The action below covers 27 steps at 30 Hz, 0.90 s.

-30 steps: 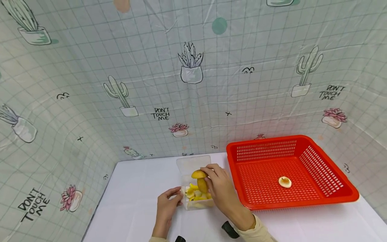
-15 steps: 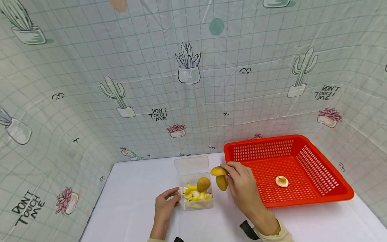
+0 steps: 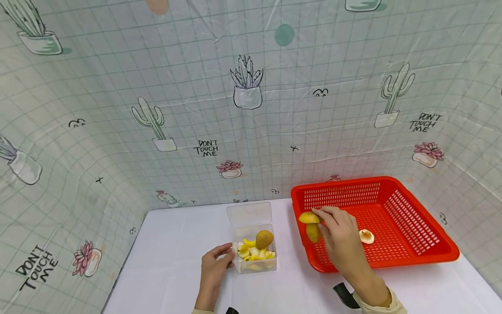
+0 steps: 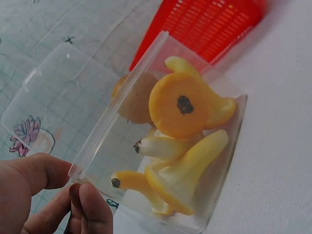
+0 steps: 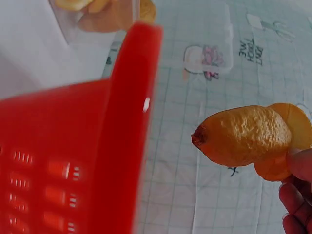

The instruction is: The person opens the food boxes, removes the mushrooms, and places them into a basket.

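Note:
My right hand pinches a yellow-brown mushroom by its cap, the thick stem hanging down. In the head view this mushroom overlaps the left side of the red basket. My left hand grips the left rim of a clear plastic box between thumb and fingers. Several yellow mushrooms fill the box, with a rounder brown cap at its back right. The box's clear lid stands raised behind it.
Inside the basket lies a small cream-coloured mushroom, partly behind my right hand. A white cloth covers the table. Behind hangs a grid-patterned curtain with cactus prints.
My right hand has lifted the mushroom out of the box and carried it right to the basket's left side. The left hand has kept its grip on the box rim.

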### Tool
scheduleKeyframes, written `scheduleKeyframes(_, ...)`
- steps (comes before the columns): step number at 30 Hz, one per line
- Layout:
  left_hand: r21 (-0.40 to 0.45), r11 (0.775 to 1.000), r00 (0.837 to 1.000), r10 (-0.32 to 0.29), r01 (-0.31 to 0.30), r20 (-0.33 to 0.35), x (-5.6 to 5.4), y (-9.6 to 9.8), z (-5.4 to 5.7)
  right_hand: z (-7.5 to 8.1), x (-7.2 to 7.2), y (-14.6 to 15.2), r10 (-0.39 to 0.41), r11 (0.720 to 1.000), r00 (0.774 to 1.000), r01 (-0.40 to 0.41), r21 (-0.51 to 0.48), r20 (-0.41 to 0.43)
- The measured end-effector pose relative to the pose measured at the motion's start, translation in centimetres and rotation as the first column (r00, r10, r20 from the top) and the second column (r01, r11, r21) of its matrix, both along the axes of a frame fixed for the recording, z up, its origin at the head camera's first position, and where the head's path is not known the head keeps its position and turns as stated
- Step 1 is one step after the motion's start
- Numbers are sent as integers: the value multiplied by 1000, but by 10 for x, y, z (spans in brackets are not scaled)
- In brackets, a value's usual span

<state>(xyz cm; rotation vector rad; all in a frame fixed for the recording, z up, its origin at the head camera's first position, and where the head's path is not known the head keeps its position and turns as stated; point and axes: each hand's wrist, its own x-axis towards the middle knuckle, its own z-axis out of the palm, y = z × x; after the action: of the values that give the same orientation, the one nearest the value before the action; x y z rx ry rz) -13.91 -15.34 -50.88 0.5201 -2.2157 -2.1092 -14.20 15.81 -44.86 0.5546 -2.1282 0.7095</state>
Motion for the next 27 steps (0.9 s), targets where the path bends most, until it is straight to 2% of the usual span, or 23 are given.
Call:
scheduleKeyframes(16,6,1000,1000,2,-2,5,-2,-1,-4,-3,2,29,-38,998,999,38,53,9)
scheduleKeyframes(27,13,1000,1000,12,-11,-2,-2,-1,-5,5,0,60,-148,989,987,147,34,63)
